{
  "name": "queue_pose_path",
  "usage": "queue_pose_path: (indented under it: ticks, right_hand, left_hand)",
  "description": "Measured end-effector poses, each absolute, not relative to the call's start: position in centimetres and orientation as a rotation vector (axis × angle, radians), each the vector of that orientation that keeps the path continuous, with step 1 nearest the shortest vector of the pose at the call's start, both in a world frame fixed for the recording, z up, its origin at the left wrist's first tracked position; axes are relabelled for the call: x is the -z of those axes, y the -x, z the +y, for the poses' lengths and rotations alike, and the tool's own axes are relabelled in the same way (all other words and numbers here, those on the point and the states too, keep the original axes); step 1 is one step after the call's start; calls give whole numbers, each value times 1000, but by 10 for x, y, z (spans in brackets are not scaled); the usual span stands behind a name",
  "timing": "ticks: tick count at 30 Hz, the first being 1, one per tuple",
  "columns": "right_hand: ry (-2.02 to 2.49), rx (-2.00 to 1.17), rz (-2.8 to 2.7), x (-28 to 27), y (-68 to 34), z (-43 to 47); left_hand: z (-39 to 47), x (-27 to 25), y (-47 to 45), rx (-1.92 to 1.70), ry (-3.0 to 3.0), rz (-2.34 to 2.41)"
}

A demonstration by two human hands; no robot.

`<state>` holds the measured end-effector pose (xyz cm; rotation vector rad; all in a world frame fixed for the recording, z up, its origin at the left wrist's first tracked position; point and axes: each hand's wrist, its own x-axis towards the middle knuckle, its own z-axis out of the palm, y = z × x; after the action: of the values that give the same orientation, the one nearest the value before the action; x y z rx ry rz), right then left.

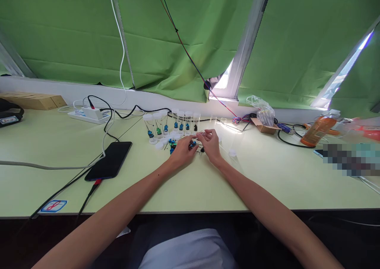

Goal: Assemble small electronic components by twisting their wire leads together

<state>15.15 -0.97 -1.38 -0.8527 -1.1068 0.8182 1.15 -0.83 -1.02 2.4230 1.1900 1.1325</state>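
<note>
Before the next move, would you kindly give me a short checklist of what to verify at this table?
1. Blue part within the fingers' reach: ok; the small blue part shows at the fingertips of the left hand.
2. Right hand's grip: cannot tell; what the right hand pinches is too small to make out.
3. Loose parts clear of the hands: not ok; loose blue and green parts lie right beside the left hand.
4. Phone out of the way: ok; the phone lies well left of the hands.
5. Bottle out of the way: ok; the bottle is far to the right.
</note>
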Motion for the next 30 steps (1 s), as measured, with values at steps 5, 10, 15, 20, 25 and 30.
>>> queue_pose_path:
  ticks: [5, 10, 15, 20, 25, 30]
  right_hand:
    - [862, -817, -1101, 13, -151, -10]
    - [864, -819, -1092, 12, -151, -11]
    - [865, -817, -1089, 12, -151, -11]
    - [840, -822, -1078, 13, -151, -9]
    - [833, -844, -1057, 15, -152, -8]
    - [852, -853, -1033, 15, -152, -7]
  left_hand:
    - [-8, 11, -12, -1137, -2424, 1182]
    - [-7, 12, -11, -1140, -2429, 1187]
    - [-7, 11, -11, -1131, -2437, 1193]
    - [-7, 12, -11, -1134, -2439, 1194]
    - [-7, 13, -10, -1135, -2448, 1200]
    - [-7, 12, -10, -1136, -2450, 1229]
